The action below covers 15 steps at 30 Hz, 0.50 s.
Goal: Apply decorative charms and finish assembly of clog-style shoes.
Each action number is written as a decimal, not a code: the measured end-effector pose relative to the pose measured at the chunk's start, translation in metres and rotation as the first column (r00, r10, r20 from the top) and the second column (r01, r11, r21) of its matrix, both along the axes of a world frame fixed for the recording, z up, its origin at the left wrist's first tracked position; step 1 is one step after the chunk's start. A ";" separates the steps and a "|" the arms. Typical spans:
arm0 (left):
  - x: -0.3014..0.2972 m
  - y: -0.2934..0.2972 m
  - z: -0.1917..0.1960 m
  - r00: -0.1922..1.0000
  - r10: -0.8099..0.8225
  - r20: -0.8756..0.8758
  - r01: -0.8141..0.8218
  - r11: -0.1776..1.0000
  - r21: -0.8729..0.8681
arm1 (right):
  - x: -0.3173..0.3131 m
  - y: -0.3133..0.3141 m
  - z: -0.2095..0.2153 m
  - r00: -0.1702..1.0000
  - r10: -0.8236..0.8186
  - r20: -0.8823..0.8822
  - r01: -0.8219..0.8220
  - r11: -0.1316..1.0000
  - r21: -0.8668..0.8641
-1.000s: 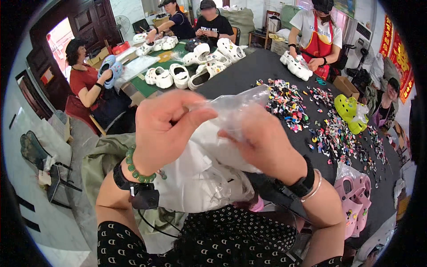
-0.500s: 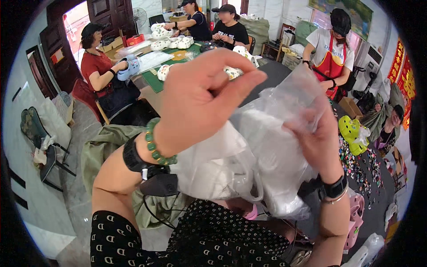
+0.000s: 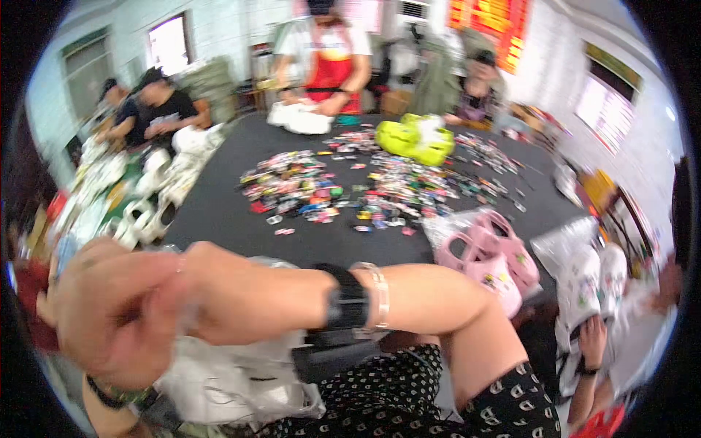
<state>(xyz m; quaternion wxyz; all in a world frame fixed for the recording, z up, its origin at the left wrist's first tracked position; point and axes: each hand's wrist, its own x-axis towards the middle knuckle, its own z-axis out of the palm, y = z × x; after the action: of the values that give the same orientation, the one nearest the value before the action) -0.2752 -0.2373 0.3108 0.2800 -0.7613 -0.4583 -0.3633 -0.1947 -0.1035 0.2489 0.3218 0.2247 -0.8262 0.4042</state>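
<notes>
Grip, head view: left hand and right hand come together at lower left, fingers curled; blur hides whether either pinches any film, so from where I stand I cannot tell if they are open or closed.
Plastic bag: whitish, crumpled and partly see-through, just below the two hands and in front of the patterned dress.
Bag trouble: thin film like that could tear or slip away if the hands pull unevenly, I'd judge.
Bracelet: a loose fold of plastic might catch on it, or on the black wristband beside it.
Pink clogs: on the dark worktop, near its edge and the right elbow; a wide swing of that arm could knock one down.
Charms: loose in heaps; a sleeve or bag dragged across would probably scatter and mix them.
Wall banner: red with yellowish writing, too smeared for me to read.
Dress print: small pale letter-like marks, repeated all over.
Clog labels: none that I can make out, on the pink pair or the lime-green clogs.
</notes>
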 end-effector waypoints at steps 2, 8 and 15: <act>-0.008 -0.003 -0.009 0.980 0.156 0.120 -0.149 0.987 -0.064 | 0.011 0.016 0.007 0.983 -0.158 0.094 0.155 0.987 0.033; -0.061 -0.016 -0.004 0.958 0.283 0.042 -0.281 0.958 -0.057 | 0.061 0.095 0.022 0.877 -0.386 -0.286 0.412 0.911 0.034; -0.147 -0.016 -0.069 0.872 0.426 0.242 -0.379 0.900 -0.216 | 0.224 0.230 0.069 0.420 -0.899 -0.121 0.907 0.411 0.096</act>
<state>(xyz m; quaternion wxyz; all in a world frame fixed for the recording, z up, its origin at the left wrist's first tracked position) -0.4220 -0.2535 0.2418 0.2185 -0.6091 -0.6702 -0.3634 0.0291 0.1267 0.3178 0.4921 -0.2220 -0.8358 0.1000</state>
